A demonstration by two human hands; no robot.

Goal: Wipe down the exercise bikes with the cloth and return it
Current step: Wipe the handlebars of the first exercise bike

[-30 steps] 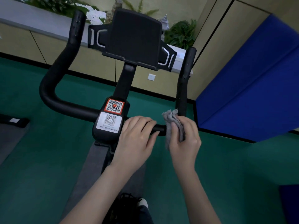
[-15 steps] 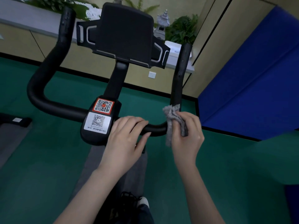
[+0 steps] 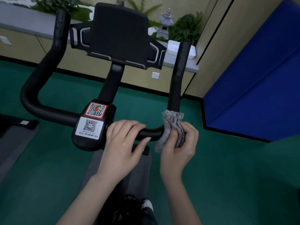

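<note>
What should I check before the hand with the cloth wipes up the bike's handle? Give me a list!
1. The grey cloth is held firmly by the right hand: ok, the fingers pinch it.
2. The cloth touches the handlebar: ok, it wraps the right bend.
3. The left hand steadies the bike: ok, it grips the bar beside the QR stickers.
4. The right upright grip is free to wipe: ok, nothing sits on it.
5. The bar under the cloth is clean: cannot tell.
</note>
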